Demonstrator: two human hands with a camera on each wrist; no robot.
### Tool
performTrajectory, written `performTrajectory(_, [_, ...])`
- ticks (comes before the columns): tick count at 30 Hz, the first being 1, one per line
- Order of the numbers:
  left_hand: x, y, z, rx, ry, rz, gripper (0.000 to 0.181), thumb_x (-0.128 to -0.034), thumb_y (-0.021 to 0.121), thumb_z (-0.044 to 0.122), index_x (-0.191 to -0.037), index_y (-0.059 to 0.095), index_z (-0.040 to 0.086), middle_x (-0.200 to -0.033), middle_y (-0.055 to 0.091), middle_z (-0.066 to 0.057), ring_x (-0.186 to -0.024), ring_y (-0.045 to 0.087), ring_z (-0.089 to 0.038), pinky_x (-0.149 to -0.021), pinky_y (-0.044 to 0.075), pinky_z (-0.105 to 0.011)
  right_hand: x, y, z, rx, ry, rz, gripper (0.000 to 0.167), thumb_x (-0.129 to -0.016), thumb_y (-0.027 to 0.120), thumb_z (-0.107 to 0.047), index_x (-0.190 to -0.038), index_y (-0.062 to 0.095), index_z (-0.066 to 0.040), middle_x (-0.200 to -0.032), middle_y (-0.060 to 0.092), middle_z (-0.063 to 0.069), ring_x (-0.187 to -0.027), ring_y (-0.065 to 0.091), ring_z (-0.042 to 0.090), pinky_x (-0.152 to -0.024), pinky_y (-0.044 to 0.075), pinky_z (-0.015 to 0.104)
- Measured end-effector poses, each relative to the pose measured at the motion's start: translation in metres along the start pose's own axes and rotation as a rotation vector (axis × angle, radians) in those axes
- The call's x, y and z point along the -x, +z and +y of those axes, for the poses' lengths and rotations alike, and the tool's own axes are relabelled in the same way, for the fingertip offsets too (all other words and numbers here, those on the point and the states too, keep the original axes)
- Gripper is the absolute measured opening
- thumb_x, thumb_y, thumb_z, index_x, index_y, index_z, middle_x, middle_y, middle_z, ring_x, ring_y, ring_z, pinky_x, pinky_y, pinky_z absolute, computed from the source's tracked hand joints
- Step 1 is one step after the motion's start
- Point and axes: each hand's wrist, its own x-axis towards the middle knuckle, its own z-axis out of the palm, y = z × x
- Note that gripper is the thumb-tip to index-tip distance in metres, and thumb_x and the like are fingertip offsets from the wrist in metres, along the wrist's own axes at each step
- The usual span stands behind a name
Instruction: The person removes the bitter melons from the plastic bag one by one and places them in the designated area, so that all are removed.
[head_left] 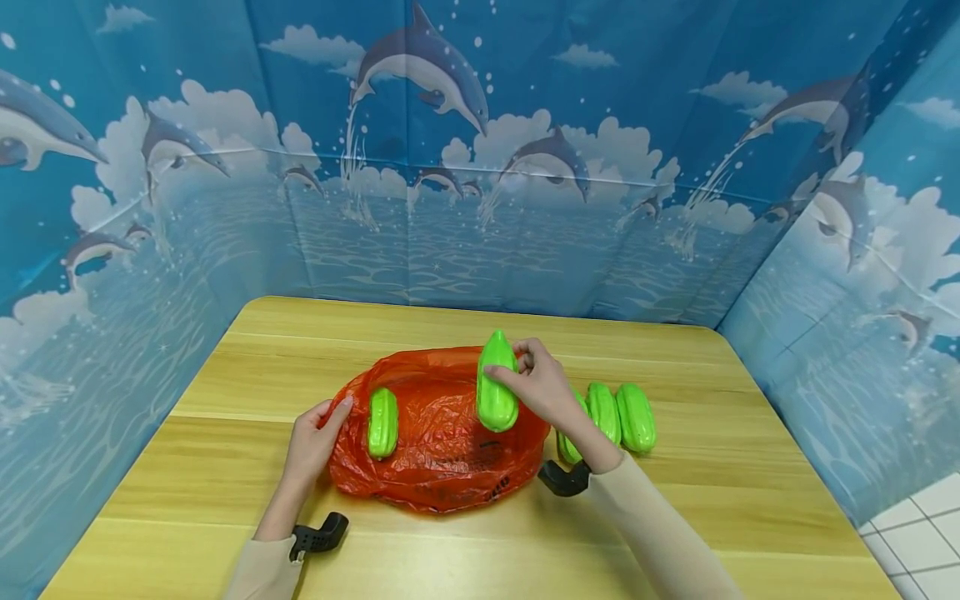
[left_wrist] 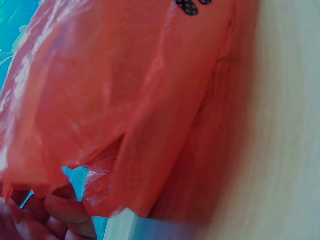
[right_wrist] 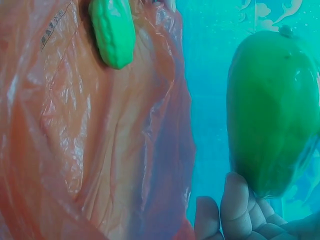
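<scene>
A red plastic bag (head_left: 442, 467) lies spread with its mouth open on the table. My left hand (head_left: 309, 440) pinches the bag's left rim; in the left wrist view its fingers (left_wrist: 70, 210) are at the film's edge. One bumpy green bitter melon (head_left: 382, 423) rests inside the bag's left part, and it also shows in the right wrist view. My right hand (head_left: 543, 385) holds a smooth, glossy green papaya (head_left: 497, 392) above the bag's right side, pointed end away from me. Thumb and fingers grip its side.
Right of the bag several more green ridged bitter melons (head_left: 636, 418) lie in a row, the nearest partly hidden by my right forearm. The wooden table (head_left: 720, 500) ends at a blue dolphin-print curtain (head_left: 525, 242) behind and at both sides.
</scene>
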Motion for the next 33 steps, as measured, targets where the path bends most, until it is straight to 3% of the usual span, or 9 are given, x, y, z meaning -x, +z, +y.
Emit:
performTrajectory(21, [0.0, -0.001, -0.001, -0.007, -0.018, 0.0, 0.038, -0.0953, 0.059, 0.033, -0.098, 0.064, -0.005, -0.08, 0.064, -0.008, -0.065, 0.059, -0.013, -0.057, 0.049, -0.026, 0.005, -0.015, 0.009, -0.04, -0.04, 0.084, 0.049, -0.087, 0.067, -0.04, -0.118, 0.048, -0.008, -0.08, 0.049, 0.009, -0.063, 0.043, 0.021, -0.06, 0.039, 0.034])
performTrajectory(33, [0.007, 0.004, -0.003, -0.02, 0.02, 0.025, 0.046, -0.0926, 0.059, 0.043, -0.096, 0.064, -0.002, -0.079, 0.064, -0.009, -0.065, 0.06, -0.014, -0.056, 0.05, -0.027, 0.009, -0.03, 0.015, -0.071, -0.063, 0.112, 0.048, -0.089, 0.066, -0.039, -0.12, 0.048, -0.006, -0.079, 0.049, 0.009, -0.062, 0.043, 0.021, -0.062, 0.039, 0.034])
